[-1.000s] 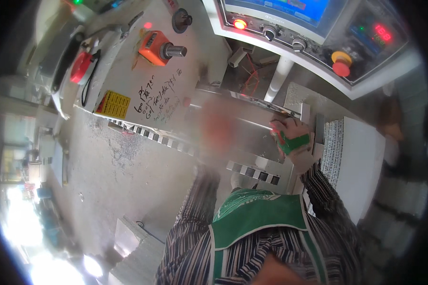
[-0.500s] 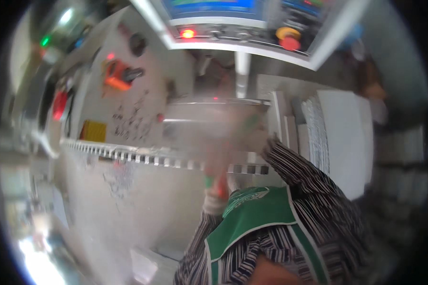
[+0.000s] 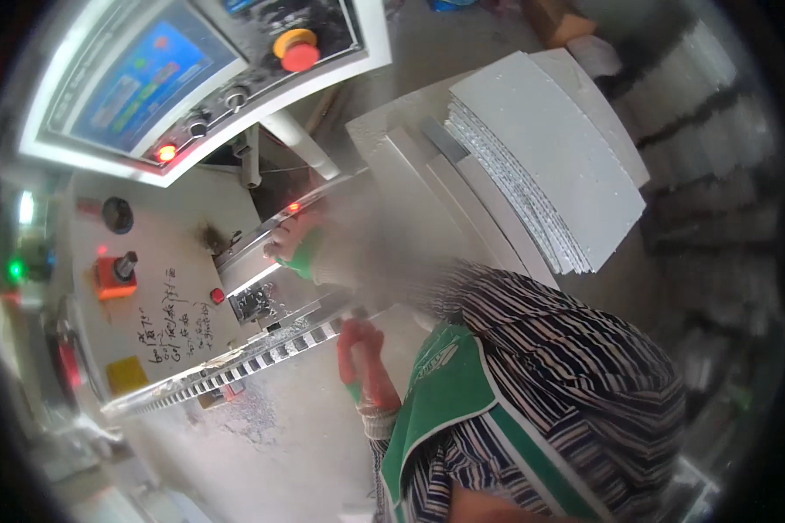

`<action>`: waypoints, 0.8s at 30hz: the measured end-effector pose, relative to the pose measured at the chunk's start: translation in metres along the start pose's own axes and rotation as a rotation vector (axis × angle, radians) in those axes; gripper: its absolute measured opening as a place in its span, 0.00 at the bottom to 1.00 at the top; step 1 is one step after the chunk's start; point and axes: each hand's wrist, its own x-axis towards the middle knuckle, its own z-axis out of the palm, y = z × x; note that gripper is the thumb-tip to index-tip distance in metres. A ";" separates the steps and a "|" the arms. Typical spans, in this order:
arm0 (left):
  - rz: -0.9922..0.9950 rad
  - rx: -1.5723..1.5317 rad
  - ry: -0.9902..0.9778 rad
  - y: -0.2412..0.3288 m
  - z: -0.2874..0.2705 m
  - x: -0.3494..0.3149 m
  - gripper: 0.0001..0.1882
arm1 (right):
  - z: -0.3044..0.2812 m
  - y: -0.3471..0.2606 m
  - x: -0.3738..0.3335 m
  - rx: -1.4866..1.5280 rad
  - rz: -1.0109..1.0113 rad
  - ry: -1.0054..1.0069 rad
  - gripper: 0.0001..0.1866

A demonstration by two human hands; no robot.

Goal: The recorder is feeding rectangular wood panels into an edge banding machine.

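Note:
My right hand [image 3: 295, 247], in a pale glove with a green band, reaches over the recessed metal bed [image 3: 255, 261] of a machine. Its fingers are slightly bent and apart, with nothing visible in them. My left hand [image 3: 364, 356], in a red-and-green glove, is closer to me, beside the black-and-white marked strip [image 3: 275, 356] along the machine's front. Those fingers are curled closed, and whatever they may hold cannot be made out. A small red button [image 3: 217, 295] sits left of the bed. Haze blurs my right forearm.
Over the far left hangs a control panel [image 3: 148, 87] with a screen and a red emergency-stop button [image 3: 300, 56]. An orange switch box [image 3: 116, 276] and a yellow block [image 3: 127, 375] stand on the machine top. Stacked pale boards [image 3: 549, 157] lie to the right.
My view has turned, so the panel and machine now sit farther left and tilted. My right hand has shifted left along the bed. The motion blur has lessened.

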 end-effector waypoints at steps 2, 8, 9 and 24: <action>-0.017 0.009 -0.045 -0.005 -0.004 0.001 0.30 | 0.001 0.010 -0.028 0.035 0.017 0.171 0.18; -0.051 0.113 -0.093 -0.004 -0.009 0.007 0.30 | -0.026 0.109 -0.199 0.295 0.430 0.625 0.20; -0.056 0.097 -0.122 -0.002 -0.008 0.008 0.30 | -0.024 0.125 -0.232 0.183 0.585 0.600 0.22; -0.114 0.135 -0.296 0.012 0.009 0.025 0.21 | 0.071 0.152 -0.378 -0.364 1.359 -0.107 0.35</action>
